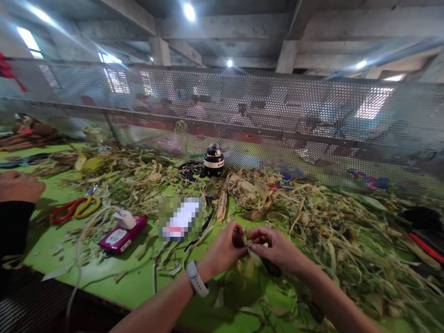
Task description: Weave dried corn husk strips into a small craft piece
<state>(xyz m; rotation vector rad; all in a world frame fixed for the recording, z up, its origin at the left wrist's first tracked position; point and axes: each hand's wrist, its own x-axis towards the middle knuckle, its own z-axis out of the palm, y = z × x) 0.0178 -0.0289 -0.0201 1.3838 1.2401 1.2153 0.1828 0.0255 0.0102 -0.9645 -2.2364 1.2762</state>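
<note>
Close together over the front of the table, my left hand (225, 249) and my right hand (274, 249) meet at the fingertips. Both pinch a small piece of dried leaf (247, 241); pale strips (256, 258) hang just below the fingers. A white wristband (197, 278) circles my left wrist. Left of my hands lies a phone (183, 219) with a blurred screen and a cable. To the right spreads a heap of dried, pale green leaves (333, 236). A dark object (272, 267), partly hidden, lies under my right hand.
Scissors (76, 207) with red and yellow handles and a purple power strip (123, 235) with a white plug (124, 218) lie left. A black pot-like object (213, 159) stands by the perforated metal screen (243, 111). Another person's hand (21, 186) is far left.
</note>
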